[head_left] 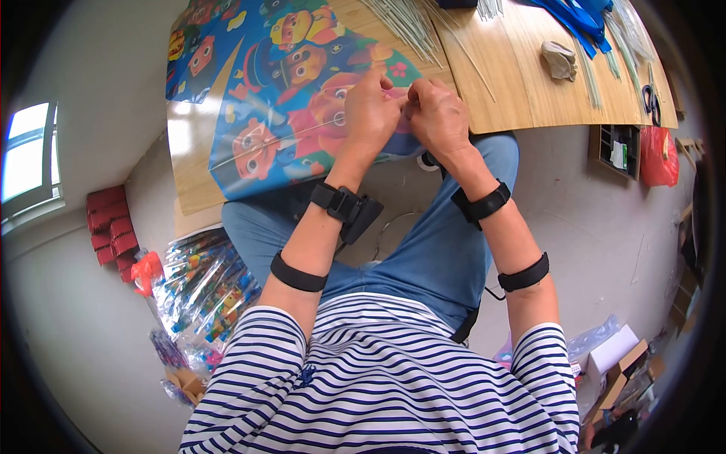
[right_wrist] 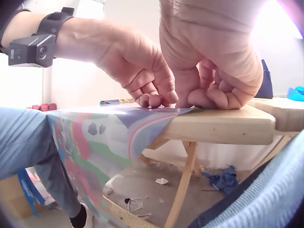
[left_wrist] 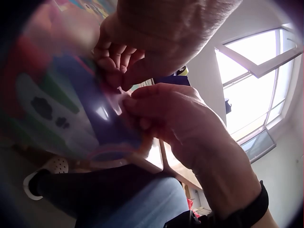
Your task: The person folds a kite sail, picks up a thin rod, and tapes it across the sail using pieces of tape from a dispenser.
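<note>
A glossy plastic sheet (head_left: 302, 113) printed with cartoon characters lies on the wooden table and hangs over its front edge, as the right wrist view shows (right_wrist: 102, 137). My left hand (head_left: 369, 115) pinches the sheet's edge near its corner, fingers curled. Close beside it on the right, my right hand (head_left: 440, 117) pinches the same edge. In the left wrist view, the right hand (left_wrist: 178, 111) faces the left hand (left_wrist: 161, 35) across a small bit of film. Fingers of both hands hide the exact spot they grip.
Thin pale sticks (head_left: 401, 26) lie at the table's back. A crumpled beige lump (head_left: 559, 60), blue ribbon (head_left: 578, 26) and scissors (head_left: 650, 104) are on the right. A red bag (head_left: 659, 157) hangs below. Wrapped colourful packs (head_left: 208, 284) stand at lower left.
</note>
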`<action>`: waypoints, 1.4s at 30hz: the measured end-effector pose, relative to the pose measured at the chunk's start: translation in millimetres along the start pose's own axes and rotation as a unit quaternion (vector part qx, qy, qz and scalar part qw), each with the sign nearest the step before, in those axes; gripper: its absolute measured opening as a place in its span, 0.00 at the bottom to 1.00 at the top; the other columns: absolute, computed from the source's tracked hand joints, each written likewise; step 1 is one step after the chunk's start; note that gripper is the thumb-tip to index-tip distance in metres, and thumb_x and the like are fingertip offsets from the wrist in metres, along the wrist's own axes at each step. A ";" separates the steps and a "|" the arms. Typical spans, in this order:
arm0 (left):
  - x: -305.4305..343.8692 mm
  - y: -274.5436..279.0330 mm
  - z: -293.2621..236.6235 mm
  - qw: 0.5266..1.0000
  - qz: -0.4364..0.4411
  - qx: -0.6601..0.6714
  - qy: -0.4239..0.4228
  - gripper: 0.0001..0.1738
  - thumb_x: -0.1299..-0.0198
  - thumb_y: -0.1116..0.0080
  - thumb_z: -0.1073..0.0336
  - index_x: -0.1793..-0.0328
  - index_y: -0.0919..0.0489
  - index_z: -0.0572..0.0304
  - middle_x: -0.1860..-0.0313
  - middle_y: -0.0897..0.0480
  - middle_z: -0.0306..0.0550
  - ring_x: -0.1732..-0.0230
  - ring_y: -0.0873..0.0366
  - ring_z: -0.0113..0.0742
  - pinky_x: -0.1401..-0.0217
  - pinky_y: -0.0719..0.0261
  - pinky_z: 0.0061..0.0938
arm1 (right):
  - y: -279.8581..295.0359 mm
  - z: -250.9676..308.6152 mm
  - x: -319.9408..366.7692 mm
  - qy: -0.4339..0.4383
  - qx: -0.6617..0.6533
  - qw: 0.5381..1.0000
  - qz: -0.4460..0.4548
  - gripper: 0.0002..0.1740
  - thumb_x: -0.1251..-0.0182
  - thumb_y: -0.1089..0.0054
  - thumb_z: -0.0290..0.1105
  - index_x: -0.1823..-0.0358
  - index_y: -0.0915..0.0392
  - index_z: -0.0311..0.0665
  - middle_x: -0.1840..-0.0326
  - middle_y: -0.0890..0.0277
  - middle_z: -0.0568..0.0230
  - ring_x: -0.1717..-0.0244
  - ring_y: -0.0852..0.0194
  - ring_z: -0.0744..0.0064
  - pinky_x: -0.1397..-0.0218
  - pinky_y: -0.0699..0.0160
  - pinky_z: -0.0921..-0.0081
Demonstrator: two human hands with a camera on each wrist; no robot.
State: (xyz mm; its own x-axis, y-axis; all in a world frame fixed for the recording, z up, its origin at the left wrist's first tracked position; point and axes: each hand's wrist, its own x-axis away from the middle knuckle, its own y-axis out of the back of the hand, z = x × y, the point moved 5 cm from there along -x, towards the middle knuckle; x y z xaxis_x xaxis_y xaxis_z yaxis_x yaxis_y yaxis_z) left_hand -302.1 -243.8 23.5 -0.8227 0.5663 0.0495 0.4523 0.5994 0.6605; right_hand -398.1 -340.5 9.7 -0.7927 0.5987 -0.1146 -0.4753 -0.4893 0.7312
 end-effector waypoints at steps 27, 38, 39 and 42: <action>-7.1 24.1 49.0 0.998 -0.017 0.058 -0.025 0.12 0.51 0.36 0.79 0.62 0.27 0.62 0.75 0.21 0.39 0.77 0.23 0.23 0.77 0.26 0.21 | 0.9 -0.5 -8.5 -0.034 -0.039 0.996 0.075 0.13 0.42 0.38 0.26 0.55 0.17 0.41 0.55 0.16 0.50 0.50 0.18 0.45 0.49 0.21 0.53; 0.6 38.6 50.2 0.950 0.023 0.306 0.057 0.12 0.53 0.38 0.81 0.66 0.28 0.62 0.76 0.23 0.38 0.79 0.26 0.23 0.79 0.27 0.20 | 1.0 -1.9 -8.9 -0.009 -0.015 0.999 0.036 0.18 0.50 0.31 0.23 0.54 0.15 0.41 0.71 0.19 0.58 0.64 0.17 0.56 0.58 0.20 0.61; 0.4 39.5 51.5 0.945 0.025 0.320 0.058 0.12 0.53 0.38 0.81 0.67 0.28 0.61 0.76 0.23 0.38 0.79 0.25 0.23 0.79 0.27 0.20 | 1.1 -1.9 -9.2 -0.012 -0.015 0.999 0.037 0.18 0.50 0.31 0.23 0.54 0.15 0.41 0.71 0.19 0.59 0.64 0.17 0.56 0.59 0.21 0.61; 0.2 42.1 55.0 0.938 0.028 0.341 0.065 0.12 0.53 0.38 0.81 0.67 0.29 0.61 0.76 0.23 0.39 0.79 0.25 0.24 0.79 0.27 0.20 | 1.2 -1.1 -9.8 -0.013 -0.007 0.999 0.039 0.19 0.51 0.31 0.23 0.54 0.15 0.41 0.73 0.21 0.60 0.64 0.18 0.57 0.59 0.21 0.61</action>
State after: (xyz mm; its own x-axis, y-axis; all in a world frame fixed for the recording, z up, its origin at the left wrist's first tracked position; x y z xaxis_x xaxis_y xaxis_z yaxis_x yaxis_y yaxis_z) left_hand -264.3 -187.3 10.1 -0.8063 0.5600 0.1906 0.5742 0.8183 0.0246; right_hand -391.3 -347.7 11.0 -0.8179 0.5741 -0.0397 -0.4171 -0.5438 0.7282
